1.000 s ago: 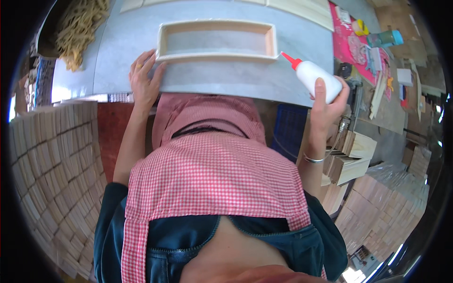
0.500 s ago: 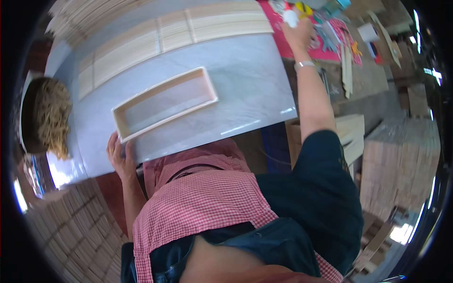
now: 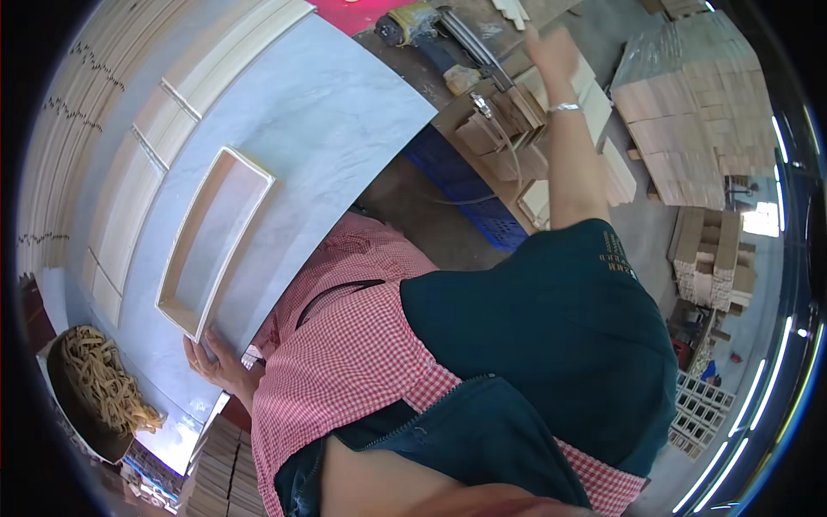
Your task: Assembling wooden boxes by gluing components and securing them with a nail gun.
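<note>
A shallow rectangular wooden frame (image 3: pixel 215 237) with pale thin walls lies on the grey marbled tabletop (image 3: pixel 345 95). My left hand (image 3: pixel 217 360) rests at its near end, fingers spread on the tabletop and touching or very close to the corner. My right hand (image 3: pixel 554 59) is stretched far out to the right, off the table, above several wooden boards (image 3: pixel 590 95). Motion smears its fingers, and I cannot make out anything in them. A yellow and black power tool, apparently a nail gun (image 3: pixel 431 43), lies left of that hand.
Bundled thin wooden strips (image 3: pixel 142 185) line the table's far side, with taller stacks (image 3: pixel 56 129) behind. A bowl (image 3: pixel 73 405) of tan rubber bands stands at the left. Below the table's right edge is a blue crate (image 3: pixel 465 194). Wrapped wood stacks (image 3: pixel 680 112) stand farther right.
My view has turned to the right. My right hand has left the pink-covered area with the white thing it held there and moved over the boards. My left hand stays by the frame's corner.
</note>
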The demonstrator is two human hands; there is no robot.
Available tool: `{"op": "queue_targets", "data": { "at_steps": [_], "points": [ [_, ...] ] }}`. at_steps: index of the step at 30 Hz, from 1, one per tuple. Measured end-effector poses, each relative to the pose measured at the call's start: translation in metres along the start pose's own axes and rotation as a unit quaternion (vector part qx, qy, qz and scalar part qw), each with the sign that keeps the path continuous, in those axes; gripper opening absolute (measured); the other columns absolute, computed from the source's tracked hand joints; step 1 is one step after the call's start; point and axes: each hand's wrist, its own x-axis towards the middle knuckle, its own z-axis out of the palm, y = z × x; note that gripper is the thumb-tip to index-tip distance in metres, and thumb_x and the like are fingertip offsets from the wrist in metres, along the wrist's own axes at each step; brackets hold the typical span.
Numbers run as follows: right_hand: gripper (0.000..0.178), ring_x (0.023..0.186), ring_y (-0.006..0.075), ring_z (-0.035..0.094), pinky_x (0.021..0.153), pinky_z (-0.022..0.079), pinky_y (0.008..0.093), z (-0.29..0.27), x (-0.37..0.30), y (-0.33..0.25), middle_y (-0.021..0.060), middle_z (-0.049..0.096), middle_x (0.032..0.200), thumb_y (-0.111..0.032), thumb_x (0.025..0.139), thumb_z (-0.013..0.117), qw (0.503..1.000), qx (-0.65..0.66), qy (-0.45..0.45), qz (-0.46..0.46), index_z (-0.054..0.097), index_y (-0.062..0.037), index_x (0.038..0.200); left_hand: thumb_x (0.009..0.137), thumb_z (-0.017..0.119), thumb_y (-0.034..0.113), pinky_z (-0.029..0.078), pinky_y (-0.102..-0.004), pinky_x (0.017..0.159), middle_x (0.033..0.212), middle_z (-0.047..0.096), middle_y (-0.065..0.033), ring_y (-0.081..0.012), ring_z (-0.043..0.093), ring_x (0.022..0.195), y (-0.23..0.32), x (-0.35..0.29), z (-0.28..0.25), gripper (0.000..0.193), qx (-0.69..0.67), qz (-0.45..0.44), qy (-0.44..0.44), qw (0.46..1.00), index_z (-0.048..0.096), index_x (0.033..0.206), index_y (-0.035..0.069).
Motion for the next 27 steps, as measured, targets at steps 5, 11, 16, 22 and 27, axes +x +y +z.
{"op": "queue_targets", "data": {
  "at_steps": [5,11,16,22,27],
  "points": [
    [0.074,0.104,0.0375,0.070,0.090,0.053,0.0454,-0.022,-0.039,0.115,0.0195,0.073,0.110,-0.066,0.083,0.059,0.971,-0.111,-0.111,0.182,0.070,0.0000,0.115,0.101,0.062,0.035,0.044,-0.0425,0.103,0.142,0.057,-0.0084,-0.0298,0.051,0.127,-0.007,-0.002,-0.004,0.037,0.009,0.013,0.004,1.000,0.069,0.124,0.007],
    [0.083,0.110,0.0351,0.068,0.094,0.052,0.0427,0.000,-0.044,0.191,0.0216,0.071,0.119,-0.071,0.081,0.059,0.955,-0.038,-0.175,0.238,0.072,0.0044,0.114,0.099,0.066,0.026,0.047,-0.0411,0.098,0.139,0.058,-0.0122,-0.0297,0.054,0.122,-0.009,0.003,0.008,0.032,-0.012,0.096,0.013,0.995,0.070,0.123,0.006],
    [0.086,0.104,0.0348,0.068,0.089,0.053,0.0417,-0.006,-0.042,0.154,0.0230,0.071,0.114,-0.072,0.081,0.062,0.984,0.111,-0.052,0.133,0.068,0.0052,0.119,0.089,0.072,0.008,0.049,-0.0379,0.094,0.126,0.066,-0.0167,-0.0312,0.062,0.112,-0.005,0.009,-0.002,0.034,-0.082,0.152,0.017,0.985,0.071,0.122,0.003],
    [0.069,0.109,0.0287,0.066,0.095,0.052,0.0341,-0.021,-0.041,-0.034,0.0184,0.067,0.123,-0.044,0.083,0.080,0.949,0.240,-0.048,-0.198,0.061,0.0016,0.131,0.079,0.081,0.013,0.050,-0.0377,0.096,0.125,0.067,-0.0114,-0.0277,0.060,0.114,0.032,0.013,-0.015,0.037,-0.115,0.109,0.072,0.985,0.074,0.114,0.003],
    [0.072,0.125,0.0284,0.058,0.106,0.047,0.0369,-0.091,-0.218,-0.250,0.0131,0.059,0.140,-0.019,0.074,0.085,0.657,0.312,-0.211,-0.652,0.057,-0.0030,0.138,0.081,0.080,0.022,0.044,-0.0408,0.100,0.121,0.068,-0.0093,-0.0282,0.057,0.116,0.042,-0.004,-0.029,0.037,-0.085,0.072,0.071,0.991,0.074,0.113,0.006]
  ]
}}
